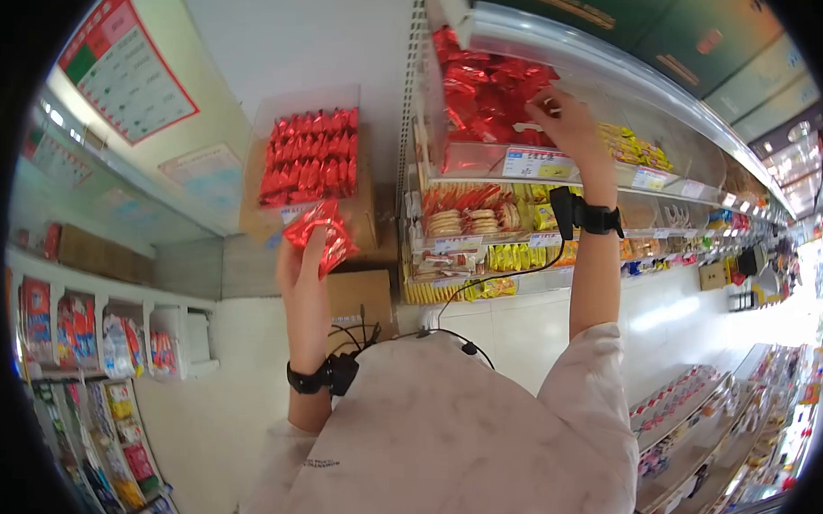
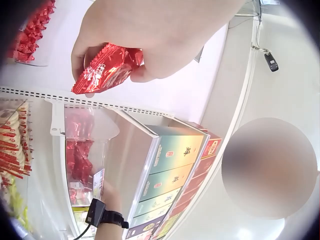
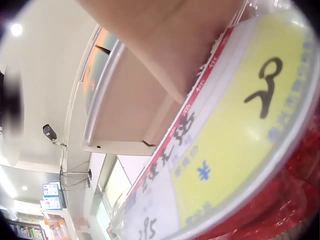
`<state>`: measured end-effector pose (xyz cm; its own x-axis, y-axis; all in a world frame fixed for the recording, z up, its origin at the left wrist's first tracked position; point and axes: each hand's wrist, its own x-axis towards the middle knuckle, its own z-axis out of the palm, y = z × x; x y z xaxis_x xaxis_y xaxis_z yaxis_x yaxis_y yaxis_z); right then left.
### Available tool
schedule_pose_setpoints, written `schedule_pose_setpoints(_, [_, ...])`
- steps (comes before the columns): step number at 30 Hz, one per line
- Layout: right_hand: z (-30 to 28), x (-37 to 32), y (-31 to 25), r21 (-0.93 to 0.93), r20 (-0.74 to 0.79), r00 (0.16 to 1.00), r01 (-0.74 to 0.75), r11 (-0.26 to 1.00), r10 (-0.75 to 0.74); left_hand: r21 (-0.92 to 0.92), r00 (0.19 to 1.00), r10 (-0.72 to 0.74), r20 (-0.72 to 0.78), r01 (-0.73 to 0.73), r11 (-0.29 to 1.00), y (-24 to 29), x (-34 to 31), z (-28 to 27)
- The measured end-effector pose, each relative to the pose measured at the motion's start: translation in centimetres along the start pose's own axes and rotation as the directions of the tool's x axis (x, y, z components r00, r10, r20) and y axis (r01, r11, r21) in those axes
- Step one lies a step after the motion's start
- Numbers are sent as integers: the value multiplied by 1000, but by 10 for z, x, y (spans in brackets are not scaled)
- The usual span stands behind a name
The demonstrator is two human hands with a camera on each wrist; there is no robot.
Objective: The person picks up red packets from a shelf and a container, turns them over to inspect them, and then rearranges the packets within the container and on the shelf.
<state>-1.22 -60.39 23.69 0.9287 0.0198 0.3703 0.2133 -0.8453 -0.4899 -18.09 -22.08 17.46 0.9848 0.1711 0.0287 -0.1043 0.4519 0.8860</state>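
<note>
My left hand [image 1: 304,276] holds a shiny red foil snack packet [image 1: 322,236], gripped between thumb and fingers; its crimped edge shows in the left wrist view. Behind it, a box of red packets [image 1: 311,158] stands in neat rows. My right hand [image 1: 570,127] reaches into a clear shelf bin heaped with red packets [image 1: 490,88], fingers bent just over the heap. A price label [image 1: 534,162] is on the bin's front; in the right wrist view this label [image 3: 240,115] hides the fingers, so I cannot tell whether they hold a packet.
Yellow packets [image 1: 633,147] lie in the neighbouring bin. Lower shelves hold round wrapped biscuits [image 1: 467,218] and yellow-green packets [image 1: 511,256]. A cardboard box [image 1: 360,300] sits under the box of rows. Gift boxes [image 2: 172,155] line the top shelf, and a cable runs from the right wrist.
</note>
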Motion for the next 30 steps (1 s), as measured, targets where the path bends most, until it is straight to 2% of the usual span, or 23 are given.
schedule_pose_setpoints(3, [-13,-11,-28,-6,-171,979,110,994,-109,-97,997,7,-82,-15,995,-12,5,-10])
schedule_pose_setpoints(6, [-20,-25,-51,96,-282,954,131,987,-99,-237,997,-41,61,55,970,-10,9,-17])
schedule_pose_setpoints(9, [-21,-20,-38,-55,-137,989,57,997,-64,-223,994,-56,98,77,972,-5,7,-17])
schedule_pose_setpoints(10, [-21,-14,-27,-139,-26,999,18,990,-21,-199,992,-63,108,84,976,-2,7,-15])
schedule_pose_setpoints(13, [-9,5,2,-127,107,992,74,989,-60,-318,993,-49,104,80,945,1,8,-14])
schedule_pose_setpoints(16, [-12,13,-4,-115,276,940,-176,978,201,-193,997,-41,69,53,980,1,11,-17])
schedule_pose_setpoints(19, [-11,17,2,-14,327,925,-203,979,196,-147,994,2,113,14,989,-4,8,-20])
schedule_pose_setpoints(22, [-12,13,0,10,194,980,-52,999,49,-163,996,-3,91,18,986,4,2,-11])
schedule_pose_setpoints(25, [-20,-6,-25,165,10,997,-73,984,72,-75,997,33,66,-28,997,4,0,-10])
schedule_pose_setpoints(28, [-25,-26,-41,264,-178,984,35,964,13,-58,997,17,73,-12,998,3,2,-17])
schedule_pose_setpoints(30, [-29,-47,-62,416,-229,970,18,909,86,-84,999,25,37,-22,996,-2,6,-21])
